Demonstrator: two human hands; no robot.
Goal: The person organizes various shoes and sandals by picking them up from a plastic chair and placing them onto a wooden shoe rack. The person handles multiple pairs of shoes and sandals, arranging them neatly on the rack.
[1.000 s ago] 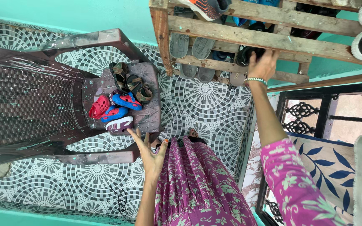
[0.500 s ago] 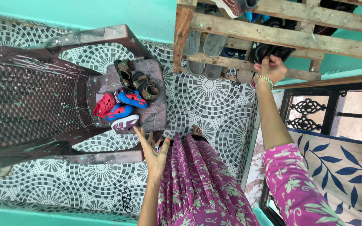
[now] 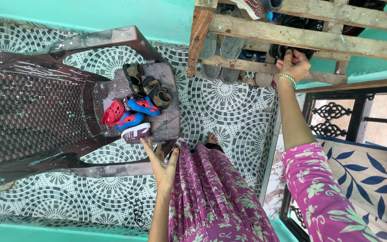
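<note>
Your right hand (image 3: 295, 65) clenches a black sandal (image 3: 279, 50) on the slatted wooden shoe rack (image 3: 305, 39); a snag could dislodge neighbouring footwear. Your left hand (image 3: 161, 163), fingers released, hovers beside the small maroon-and-white shoe (image 3: 135, 132) near the brown plastic chair (image 3: 32, 112) edge.

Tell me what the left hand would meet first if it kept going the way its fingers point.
Likely the maroon shoe at the near edge of the chair seat: the open left hand points at it, fingertips close. Depth is unclear, so it might pass over.
</note>
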